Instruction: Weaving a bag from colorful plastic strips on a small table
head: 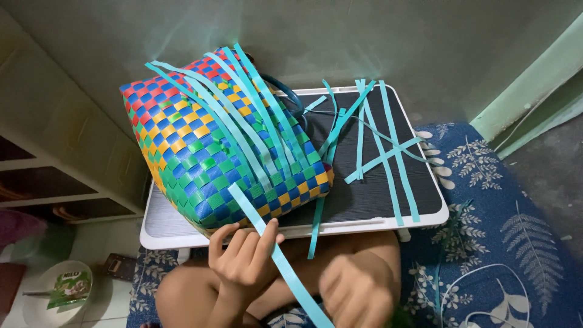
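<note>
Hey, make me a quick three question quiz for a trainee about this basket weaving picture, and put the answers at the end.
1. True or false: the woven basket lies on its side on the small table.
2. Which hand pinches the long light blue strip? A) left hand B) right hand
3. What colour are the loose strips lying crossed on the dark tabletop?

Key
1. True.
2. A; the right hand is blurred, so what it grips cannot be told.
3. Light blue, like those trailing from the basket.
</note>
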